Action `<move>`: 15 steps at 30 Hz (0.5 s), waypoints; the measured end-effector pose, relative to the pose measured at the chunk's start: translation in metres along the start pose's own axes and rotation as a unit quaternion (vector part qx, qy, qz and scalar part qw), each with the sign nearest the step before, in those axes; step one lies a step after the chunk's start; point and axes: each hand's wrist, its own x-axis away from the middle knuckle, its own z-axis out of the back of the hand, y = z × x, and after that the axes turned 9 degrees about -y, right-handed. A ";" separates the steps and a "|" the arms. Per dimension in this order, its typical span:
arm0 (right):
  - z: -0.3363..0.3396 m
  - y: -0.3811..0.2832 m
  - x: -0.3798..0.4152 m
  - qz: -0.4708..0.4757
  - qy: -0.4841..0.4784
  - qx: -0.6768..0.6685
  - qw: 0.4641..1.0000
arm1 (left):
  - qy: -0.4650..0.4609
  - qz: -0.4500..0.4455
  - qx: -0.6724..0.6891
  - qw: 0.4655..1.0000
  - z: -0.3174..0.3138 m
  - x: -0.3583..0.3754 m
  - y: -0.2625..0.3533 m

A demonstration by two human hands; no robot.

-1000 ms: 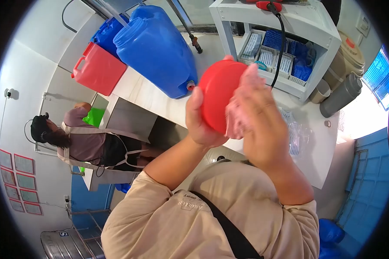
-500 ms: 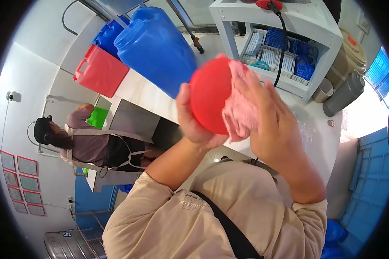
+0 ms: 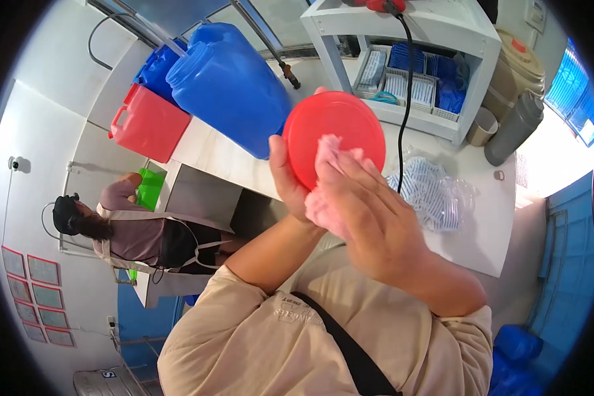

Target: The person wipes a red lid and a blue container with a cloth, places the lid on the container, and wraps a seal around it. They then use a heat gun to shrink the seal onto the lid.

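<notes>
My left hand point(image 3: 289, 181) is wrapped round the left edge of a round red lid point(image 3: 346, 119), holding it up in front of my chest with its flat face toward me. Its thumb lies along the rim, and part of the hand is hidden behind the lid. A crumpled pink cloth point(image 3: 327, 210) is bunched under my right hand point(image 3: 379, 231), which presses it against the lid's lower middle. Beyond the lid, on the white counter point(image 3: 478, 254), lies a clear plastic bag point(image 3: 429, 191) with blue-and-white striped pieces inside.
A large blue jug point(image 3: 228, 86) and a red jug point(image 3: 152, 122) stand on the left. A white shelf point(image 3: 402, 26) holds baskets of small packs; a black cable point(image 3: 408, 86) hangs from it. A grey bottle point(image 3: 516, 129) stands right. Another person point(image 3: 135, 231) works at left.
My right hand has moved the cloth from the lid's right edge left and down across its face. The lid now faces me more fully, and the striped bag shows more.
</notes>
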 end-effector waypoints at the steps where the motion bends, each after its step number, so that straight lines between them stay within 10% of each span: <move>1: -0.007 -0.005 -0.002 0.020 0.018 -0.005 1.000 | 0.032 0.009 -0.014 0.999 0.003 0.002 -0.010; 10: -0.008 -0.009 0.023 0.024 0.040 0.140 0.989 | 0.145 0.078 -0.013 0.986 -0.024 0.003 -0.008; 15: 0.000 0.028 0.048 -0.116 0.127 0.071 0.983 | -0.039 0.088 0.070 0.993 -0.024 0.009 -0.019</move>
